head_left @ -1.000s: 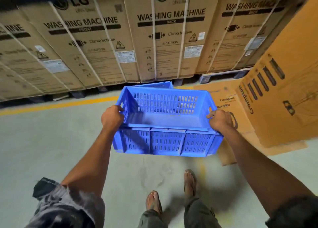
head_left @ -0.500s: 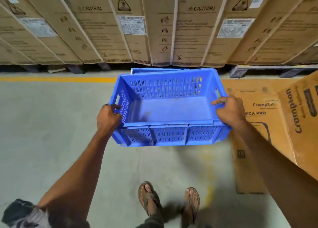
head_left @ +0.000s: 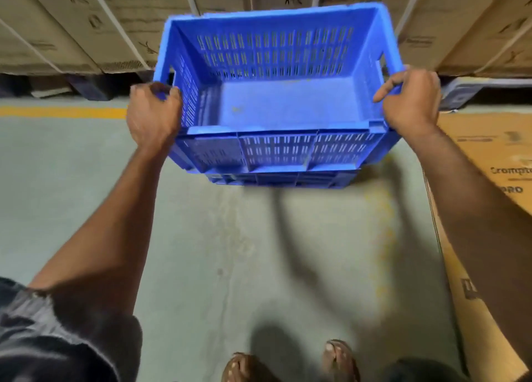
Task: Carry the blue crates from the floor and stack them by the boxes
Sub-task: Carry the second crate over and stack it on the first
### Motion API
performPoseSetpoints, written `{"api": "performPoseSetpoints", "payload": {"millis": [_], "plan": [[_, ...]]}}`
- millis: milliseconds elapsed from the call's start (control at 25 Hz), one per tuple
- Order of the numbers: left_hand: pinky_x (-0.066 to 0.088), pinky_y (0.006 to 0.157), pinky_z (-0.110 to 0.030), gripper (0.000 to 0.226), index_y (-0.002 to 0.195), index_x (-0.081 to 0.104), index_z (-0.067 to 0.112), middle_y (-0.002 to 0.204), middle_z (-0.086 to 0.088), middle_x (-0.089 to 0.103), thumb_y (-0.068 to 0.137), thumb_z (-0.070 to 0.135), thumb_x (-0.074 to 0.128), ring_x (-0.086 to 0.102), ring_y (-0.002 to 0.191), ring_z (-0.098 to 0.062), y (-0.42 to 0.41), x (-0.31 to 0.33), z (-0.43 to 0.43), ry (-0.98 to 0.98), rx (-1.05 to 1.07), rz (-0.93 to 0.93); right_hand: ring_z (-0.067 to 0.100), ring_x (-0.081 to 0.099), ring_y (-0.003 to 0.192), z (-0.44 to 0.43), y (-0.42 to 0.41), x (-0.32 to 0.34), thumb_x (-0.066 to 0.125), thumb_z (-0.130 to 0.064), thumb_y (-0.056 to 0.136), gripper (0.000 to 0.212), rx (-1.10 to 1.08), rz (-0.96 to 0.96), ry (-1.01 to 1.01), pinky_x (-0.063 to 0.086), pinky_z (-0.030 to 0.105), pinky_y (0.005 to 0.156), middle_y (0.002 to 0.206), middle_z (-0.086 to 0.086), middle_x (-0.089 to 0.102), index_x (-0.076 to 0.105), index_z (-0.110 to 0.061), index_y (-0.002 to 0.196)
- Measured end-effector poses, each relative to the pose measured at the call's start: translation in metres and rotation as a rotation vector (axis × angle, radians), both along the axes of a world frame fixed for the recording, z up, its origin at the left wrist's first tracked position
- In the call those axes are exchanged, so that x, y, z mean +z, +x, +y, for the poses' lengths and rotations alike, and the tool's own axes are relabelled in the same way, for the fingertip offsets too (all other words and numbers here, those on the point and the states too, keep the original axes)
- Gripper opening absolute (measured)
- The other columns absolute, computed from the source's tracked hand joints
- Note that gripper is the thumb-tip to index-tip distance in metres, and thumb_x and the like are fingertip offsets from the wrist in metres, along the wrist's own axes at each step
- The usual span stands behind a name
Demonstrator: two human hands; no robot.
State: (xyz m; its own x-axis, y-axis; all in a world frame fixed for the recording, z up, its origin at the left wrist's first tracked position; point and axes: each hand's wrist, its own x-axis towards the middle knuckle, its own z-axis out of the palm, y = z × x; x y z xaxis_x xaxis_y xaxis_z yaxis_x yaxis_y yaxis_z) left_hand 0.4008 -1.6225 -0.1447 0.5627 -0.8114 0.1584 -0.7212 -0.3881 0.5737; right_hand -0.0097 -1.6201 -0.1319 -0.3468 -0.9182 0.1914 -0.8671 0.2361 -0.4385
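I hold an empty blue crate (head_left: 276,105) with slotted walls in front of me, just above a second blue crate (head_left: 276,178) that stands on the floor; only the lower crate's near wall shows beneath it. My left hand (head_left: 152,113) grips the left handle slot. My right hand (head_left: 408,99) grips the right rim and handle. Whether the held crate touches the lower one I cannot tell.
A row of tall strapped cardboard boxes (head_left: 121,21) on dark pallets stands right behind the crates. A flat Crompton carton (head_left: 489,162) lies on the floor at the right. A yellow floor line (head_left: 57,112) runs at the left. My sandalled feet (head_left: 290,364) are at the bottom edge.
I have walked closer to the boxes and lowered the crate over the one on the floor. The view has tilted further down.
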Motion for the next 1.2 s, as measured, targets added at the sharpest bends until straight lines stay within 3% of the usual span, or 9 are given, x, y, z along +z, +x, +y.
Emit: {"api": "performPoseSetpoints", "payload": {"millis": [400,520,640,720,840,920,1000,1120,1200], "plan": [[0.049,0.075,-0.037,0.054,0.091,0.074,0.019,0.077,-0.02,0.061,0.073,0.059,0.043,0.062,0.084,-0.044,-0.007,-0.089,-0.039,-0.192,0.065,-0.075,0.024,0.064,0.089,-0.036,-0.013,-0.106,0.039,-0.008,0.062,0.039,-0.097,-0.181,-0.201,0.047,0.028,0.069,0.074,-0.003,0.068,0.072,-0.029,0.065],[0.044,0.089,-0.04,0.067,0.099,0.077,0.022,0.114,-0.017,0.069,0.086,0.074,0.037,0.062,0.108,-0.04,-0.014,-0.081,-0.034,-0.112,-0.102,-0.181,0.022,0.066,0.092,-0.034,-0.012,-0.103,0.039,-0.008,0.064,0.041,-0.101,-0.172,-0.193,0.046,0.027,0.07,0.079,-0.006,0.071,0.076,-0.025,0.071],[0.037,0.105,-0.044,0.069,0.096,0.076,0.026,0.142,0.004,0.057,0.086,0.084,0.039,0.052,0.129,-0.023,-0.043,-0.083,-0.016,-0.161,-0.705,-0.439,0.031,0.065,0.091,-0.033,-0.007,-0.096,0.045,-0.01,0.069,0.033,-0.091,-0.083,-0.155,0.049,0.03,0.073,0.07,-0.002,0.066,0.075,-0.022,0.077],[0.051,0.086,-0.038,0.081,0.108,0.07,0.028,0.12,0.005,0.069,0.072,0.095,0.042,0.066,0.105,-0.021,-0.067,-0.091,-0.007,-0.033,-0.948,-0.521,0.039,0.06,0.099,-0.03,-0.004,-0.095,0.05,-0.018,0.075,0.027,-0.078,0.054,-0.091,0.051,0.04,0.086,0.093,0.01,0.071,0.074,-0.019,0.087],[0.049,0.062,-0.032,0.08,0.107,0.066,0.026,0.091,0.004,0.074,0.062,0.091,0.058,0.068,0.08,-0.028,-0.08,-0.103,-0.014,-0.038,-0.932,-0.642,0.032,0.046,0.126,-0.016,0.019,-0.106,0.053,-0.037,0.079,0.026,0.073,0.193,-0.069,0.031,0.048,0.104,0.127,0.004,0.062,0.073,-0.025,0.089],[0.043,0.058,-0.03,0.067,0.104,0.067,0.023,0.087,0.001,0.074,0.065,0.077,0.072,0.067,0.078,-0.031,-0.078,-0.107,-0.021,-0.04,-0.907,-0.71,0.025,0.049,0.121,-0.007,0.038,-0.108,0.046,-0.06,0.087,0.04,0.355,0.192,-0.058,0.031,0.047,0.099,0.121,-0.003,0.065,0.071,-0.029,0.085],[0.042,0.06,-0.032,0.06,0.106,0.069,0.021,0.088,-0.002,0.074,0.067,0.065,0.08,0.068,0.081,-0.033,-0.081,-0.106,-0.024,-0.01,-0.88,-0.731,0.023,0.059,0.092,0.003,0.052,-0.108,0.042,-0.08,0.082,0.059,0.585,0.202,0.028,0.037,0.037,0.078,0.095,-0.005,0.069,0.068,-0.029,0.095],[0.043,0.061,-0.035,0.051,0.103,0.072,0.018,0.087,-0.007,0.074,0.067,0.053,0.084,0.067,0.083,-0.036,-0.089,-0.106,-0.021,-0.009,-0.837,-0.74,0.031,0.057,0.071,0.007,0.058,-0.114,0.077,-0.038,0.073,0.031,0.606,0.399,0.012,0.043,0.034,0.061,0.071,0.003,0.061,0.062,-0.02,0.094],[0.044,0.062,-0.037,0.043,0.099,0.072,0.016,0.083,-0.01,0.073,0.068,0.043,0.083,0.067,0.082,-0.039,-0.094,-0.105,-0.017,-0.041,-0.816,-0.742,0.034,0.052,0.063,0.008,0.059,-0.115,0.071,-0.012,0.067,0.022,0.511,0.43,-0.057,0.039,0.034,0.056,0.062,0.007,0.053,0.053,-0.014,0.08]]}}
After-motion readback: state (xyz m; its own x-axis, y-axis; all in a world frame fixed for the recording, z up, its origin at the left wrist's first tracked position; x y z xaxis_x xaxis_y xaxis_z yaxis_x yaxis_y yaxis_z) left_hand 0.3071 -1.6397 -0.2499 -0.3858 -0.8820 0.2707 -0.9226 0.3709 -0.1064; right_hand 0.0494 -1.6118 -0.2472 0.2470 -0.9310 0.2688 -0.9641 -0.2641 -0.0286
